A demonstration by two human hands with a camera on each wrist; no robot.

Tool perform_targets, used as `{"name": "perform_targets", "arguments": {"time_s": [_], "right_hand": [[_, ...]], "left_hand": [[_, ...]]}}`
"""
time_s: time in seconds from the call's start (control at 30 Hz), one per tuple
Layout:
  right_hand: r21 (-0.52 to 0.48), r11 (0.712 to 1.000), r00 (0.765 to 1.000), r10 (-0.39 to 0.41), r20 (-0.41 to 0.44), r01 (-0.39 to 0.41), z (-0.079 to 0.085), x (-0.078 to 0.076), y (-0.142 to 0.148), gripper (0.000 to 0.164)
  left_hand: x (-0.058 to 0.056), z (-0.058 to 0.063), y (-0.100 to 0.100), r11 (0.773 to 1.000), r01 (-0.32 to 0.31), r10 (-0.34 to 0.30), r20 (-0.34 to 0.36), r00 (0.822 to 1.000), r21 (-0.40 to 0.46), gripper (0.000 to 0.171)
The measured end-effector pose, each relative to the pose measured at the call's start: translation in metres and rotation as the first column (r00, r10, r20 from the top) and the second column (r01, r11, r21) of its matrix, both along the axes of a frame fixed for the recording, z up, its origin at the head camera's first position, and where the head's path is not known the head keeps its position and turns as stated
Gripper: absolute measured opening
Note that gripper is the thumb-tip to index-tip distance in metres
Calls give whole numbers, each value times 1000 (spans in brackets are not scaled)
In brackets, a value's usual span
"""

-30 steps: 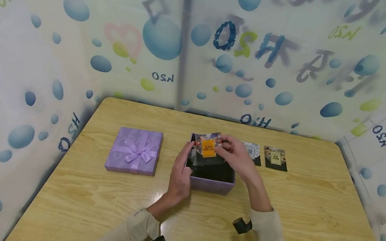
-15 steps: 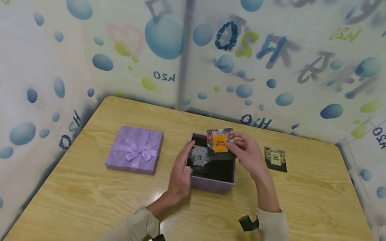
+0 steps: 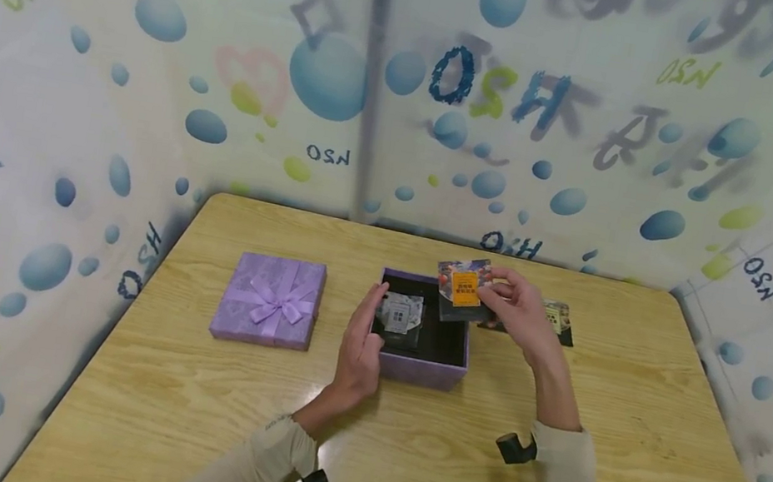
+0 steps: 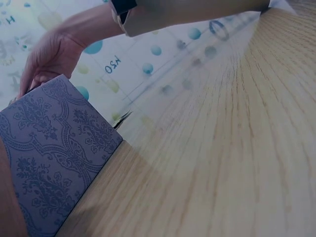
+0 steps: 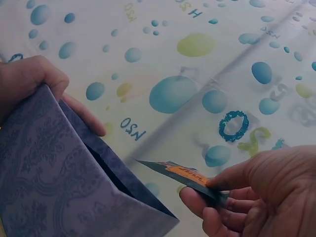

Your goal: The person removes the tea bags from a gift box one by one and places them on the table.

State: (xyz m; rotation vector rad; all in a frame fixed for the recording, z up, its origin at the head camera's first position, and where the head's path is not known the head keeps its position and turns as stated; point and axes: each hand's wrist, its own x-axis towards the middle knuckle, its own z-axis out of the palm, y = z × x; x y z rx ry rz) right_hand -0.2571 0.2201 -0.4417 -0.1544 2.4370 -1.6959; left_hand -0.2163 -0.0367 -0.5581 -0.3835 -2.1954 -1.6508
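My right hand pinches a small flat square packet with an orange label, thumb above and fingers below. It is over the right side of the lidless purple gift box. My left hand holds the box's left side, its thumb bent at the near corner. Inside the box, on the left, lies a packet with a grey-and-white label. In the right wrist view the held packet is tilted beside the patterned box. In the left wrist view a box wall hides most of the box.
The purple lid, with a ribbon bow, lies left of the box. Another packet is on the table, partly behind my right hand. A dark packet edge shows under that hand. A printed curtain stands behind the table.
My right hand has moved right with the orange-labelled packet, from the box's left part to its right side. The grey-and-white packet inside has come into view. My left hand stays put.
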Motion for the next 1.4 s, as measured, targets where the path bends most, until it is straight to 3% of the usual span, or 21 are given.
{"name": "perform_targets", "arguments": {"time_s": [0.47, 0.83, 1.23, 1.4], "right_hand": [[64, 995, 997, -72, -24, 73, -4, 7, 27, 48], [57, 989, 991, -137, -6, 137, -11, 10, 49, 50], [168, 954, 969, -247, -20, 247, -20, 10, 83, 51], [115, 952, 958, -286, -16, 285, -25, 7, 98, 52]], "left_hand": [[-1, -1, 1, 1000, -6, 6, -33, 999, 5, 80], [-1, 0, 1, 1000, -2, 2, -16, 1000, 5, 80], [-2, -2, 1, 1000, 10, -10, -8, 1000, 2, 81], [-1, -1, 2, 1000, 5, -5, -15, 1000, 13, 81]]}}
